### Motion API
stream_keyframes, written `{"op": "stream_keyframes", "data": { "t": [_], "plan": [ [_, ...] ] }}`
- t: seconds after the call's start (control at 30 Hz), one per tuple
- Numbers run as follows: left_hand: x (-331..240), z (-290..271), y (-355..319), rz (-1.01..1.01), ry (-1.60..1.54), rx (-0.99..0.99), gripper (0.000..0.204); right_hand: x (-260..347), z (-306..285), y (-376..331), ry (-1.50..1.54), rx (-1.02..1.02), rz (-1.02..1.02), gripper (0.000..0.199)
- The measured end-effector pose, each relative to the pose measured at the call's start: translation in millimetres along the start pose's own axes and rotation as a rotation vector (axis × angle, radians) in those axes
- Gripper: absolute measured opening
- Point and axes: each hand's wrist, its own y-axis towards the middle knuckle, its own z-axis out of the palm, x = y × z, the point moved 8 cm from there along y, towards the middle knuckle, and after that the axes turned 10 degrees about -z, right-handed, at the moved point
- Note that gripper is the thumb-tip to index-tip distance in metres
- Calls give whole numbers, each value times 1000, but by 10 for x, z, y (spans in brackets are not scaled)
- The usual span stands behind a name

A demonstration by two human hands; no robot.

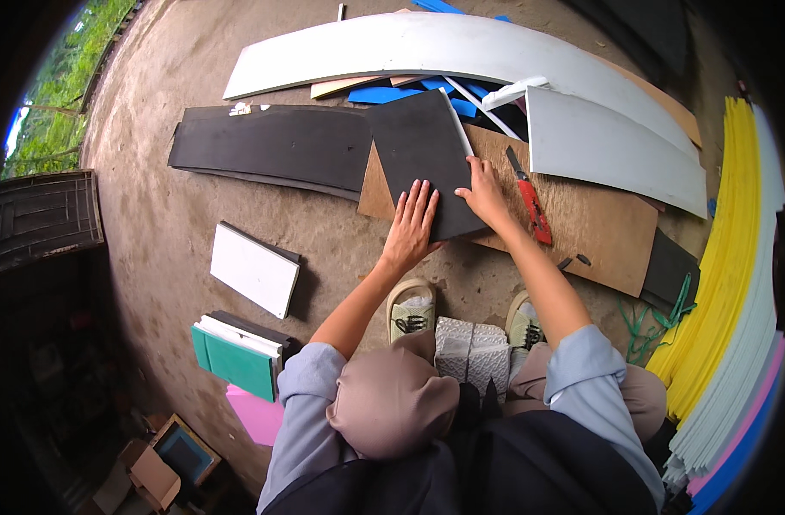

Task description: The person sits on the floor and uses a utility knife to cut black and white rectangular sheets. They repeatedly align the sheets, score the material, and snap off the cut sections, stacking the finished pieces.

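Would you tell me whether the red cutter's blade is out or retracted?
Out: the dark blade projects beyond the far end of the red cutter, which lies on the brown board.

Rolled grey-blue sleeves (585, 369) go with a black garment (547, 472), taupe trousers (392, 399) and pale, dark-laced shoes (399, 313).

Greenery (54, 94), ten o'clock: brightest — sky (15, 133) washed out
Floor (169, 137): soft, diffuse daylight
White block (253, 269), nine o'clock: gentle shadow toward four
Black sheet (422, 154): matte, sharp
Dark recess (45, 360), eight o'clock: murky — detail lost
Yellow sheets (720, 257), three o'clock: bowed by fisheye
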Motion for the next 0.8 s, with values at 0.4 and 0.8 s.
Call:
{"op": "stream_keyframes", "data": {
  "t": [0.4,0.8],
  "plan": [
    [453,-121,1011,-318,-211,340,127,-740,-646,-499,-402,-54,221,40],
    [456,-14,1094,-158,-144,172,140,-138,-236,1034,92,-44,26,28]
  ]
}}
